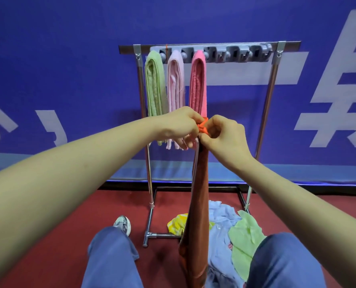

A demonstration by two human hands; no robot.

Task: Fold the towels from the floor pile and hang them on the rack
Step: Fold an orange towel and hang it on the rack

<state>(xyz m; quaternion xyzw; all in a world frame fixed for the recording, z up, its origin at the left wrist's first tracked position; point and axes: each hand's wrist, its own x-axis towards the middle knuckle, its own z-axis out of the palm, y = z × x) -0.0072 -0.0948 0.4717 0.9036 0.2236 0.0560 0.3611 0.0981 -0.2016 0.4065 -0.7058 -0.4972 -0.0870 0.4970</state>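
- Centre frame: left hand and right hand, both grips pinched on the orange loop atop the hanging brown towel, likely opening it for a rack hook.
- Remaining floor pile sits lower right, by the rack's foot.

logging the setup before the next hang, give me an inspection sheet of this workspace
surface: red floor, rack base standing on it
job's things: rack holds green towel, pale pink towel, coral towel; brown towel hangs from the hands; floor pile of blue, yellow, green cloths
clutter: nothing seen
hands: left hand and right hand both pinch the orange loop at the brown towel's top
cables: nothing seen
surroundings: blue banner wall with white characters behind the rack
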